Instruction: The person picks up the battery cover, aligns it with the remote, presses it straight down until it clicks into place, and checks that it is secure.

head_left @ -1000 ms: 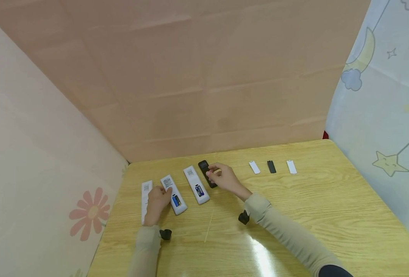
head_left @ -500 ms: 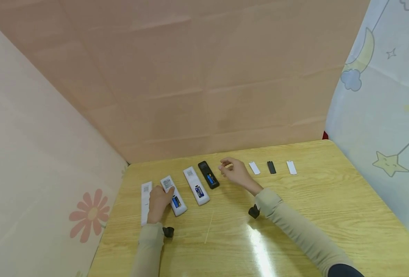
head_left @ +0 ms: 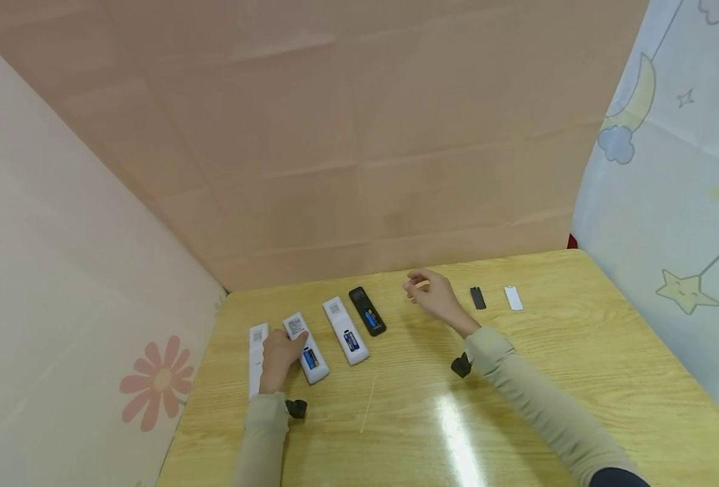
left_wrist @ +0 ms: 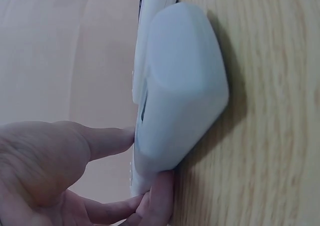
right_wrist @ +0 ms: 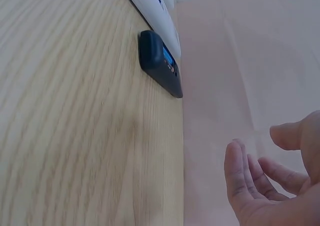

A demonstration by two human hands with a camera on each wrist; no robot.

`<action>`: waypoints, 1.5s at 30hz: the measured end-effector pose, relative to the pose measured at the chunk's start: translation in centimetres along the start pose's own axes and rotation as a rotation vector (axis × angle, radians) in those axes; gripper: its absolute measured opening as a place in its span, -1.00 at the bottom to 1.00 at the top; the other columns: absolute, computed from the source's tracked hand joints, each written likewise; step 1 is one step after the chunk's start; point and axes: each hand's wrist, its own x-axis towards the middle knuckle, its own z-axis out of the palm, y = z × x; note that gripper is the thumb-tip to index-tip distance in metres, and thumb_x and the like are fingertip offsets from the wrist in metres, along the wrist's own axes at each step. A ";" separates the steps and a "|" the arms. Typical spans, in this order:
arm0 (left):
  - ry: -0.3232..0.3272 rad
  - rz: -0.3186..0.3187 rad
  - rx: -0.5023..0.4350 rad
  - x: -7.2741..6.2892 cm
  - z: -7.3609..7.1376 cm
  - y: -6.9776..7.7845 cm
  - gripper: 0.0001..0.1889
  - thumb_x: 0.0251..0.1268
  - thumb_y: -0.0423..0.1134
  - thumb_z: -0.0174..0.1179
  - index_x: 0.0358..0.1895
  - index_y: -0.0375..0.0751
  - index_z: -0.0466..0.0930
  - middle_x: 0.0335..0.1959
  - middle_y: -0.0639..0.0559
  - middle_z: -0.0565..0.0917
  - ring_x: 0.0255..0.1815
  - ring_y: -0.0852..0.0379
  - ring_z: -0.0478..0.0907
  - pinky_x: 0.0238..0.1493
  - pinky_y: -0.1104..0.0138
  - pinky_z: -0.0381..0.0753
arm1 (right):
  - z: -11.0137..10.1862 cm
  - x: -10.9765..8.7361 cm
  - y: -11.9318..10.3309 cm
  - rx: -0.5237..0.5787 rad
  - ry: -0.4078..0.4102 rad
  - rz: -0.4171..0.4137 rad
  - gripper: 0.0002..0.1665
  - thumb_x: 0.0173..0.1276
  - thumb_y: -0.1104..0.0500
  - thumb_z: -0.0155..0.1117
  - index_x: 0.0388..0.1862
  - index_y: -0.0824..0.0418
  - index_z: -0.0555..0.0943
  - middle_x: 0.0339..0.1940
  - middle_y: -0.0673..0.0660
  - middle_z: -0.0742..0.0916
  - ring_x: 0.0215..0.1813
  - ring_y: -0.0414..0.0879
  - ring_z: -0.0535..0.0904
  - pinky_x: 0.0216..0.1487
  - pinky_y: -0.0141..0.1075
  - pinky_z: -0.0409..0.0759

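A white remote control [head_left: 297, 326] lies face down with a blue battery in its uncovered compartment. My left hand [head_left: 280, 355] pinches its left side, thumb on top and fingers under the edge; the left wrist view shows the remote's rounded end [left_wrist: 182, 80]. To the right are another white remote [head_left: 337, 314] and a black remote [head_left: 362, 302], both with blue batteries showing. My right hand [head_left: 437, 299] hovers right of the black one, fingers loosely bent around nothing. In the right wrist view, its thumb [right_wrist: 287, 136] stands apart from the fingers.
One more white remote [head_left: 256, 365] lies at the far left, partly behind my left hand. A black battery cover [head_left: 477, 298] and a white battery cover [head_left: 513, 298] lie right of my right hand. The wooden table [head_left: 548, 379] meets a beige cloth [head_left: 359, 169] at its back.
My right hand has left the black remote and moved right, uncovering its battery. It now hides the leftmost white battery cover. My left hand stays on its remote.
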 end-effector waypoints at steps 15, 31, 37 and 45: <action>-0.007 -0.035 0.013 0.3 -0.3 0.3 -0.59 0.50 0.01 0.30 -0.21 -0.37 0.62 -0.43 -0.11 0.69 -0.47 0.09 0.55 -0.52 0.32 0.45 | -3.3 0.5 0.7 -0.071 0.057 0.040 -0.47 0.66 0.07 0.26 0.43 0.34 0.54 0.19 0.35 0.68 0.07 0.37 0.76 -0.02 0.12 0.80; -0.007 -0.049 0.025 0.9 -0.3 -0.1 -0.52 0.55 0.04 0.19 0.00 -0.42 0.68 -0.20 -0.23 0.76 -0.30 0.00 0.60 -0.41 0.31 0.49 | -5.0 1.4 2.9 -0.256 0.096 0.011 -0.51 0.62 0.17 0.29 0.37 0.43 0.57 0.17 0.43 0.71 0.13 0.37 0.74 -0.03 0.03 0.81; 0.000 -0.050 -0.002 0.9 -0.5 -0.1 -0.53 0.54 0.02 0.19 0.01 -0.43 0.69 -0.13 -0.27 0.77 -0.23 -0.04 0.63 -0.36 0.30 0.51 | -5.3 1.6 4.0 -0.324 0.049 0.030 -0.47 0.57 0.26 0.28 0.42 0.50 0.51 0.28 0.52 0.63 0.21 0.42 0.65 0.09 0.13 0.76; -0.019 -0.050 -0.021 0.9 -0.8 -0.5 -0.45 0.57 0.02 0.18 0.19 -0.50 0.63 0.06 -0.39 0.74 0.02 -0.19 0.71 -0.06 0.10 0.69 | -5.4 1.4 4.9 -0.339 -0.005 0.041 -0.46 0.54 0.31 0.23 0.43 0.51 0.50 0.33 0.54 0.59 0.25 0.43 0.63 0.16 0.19 0.72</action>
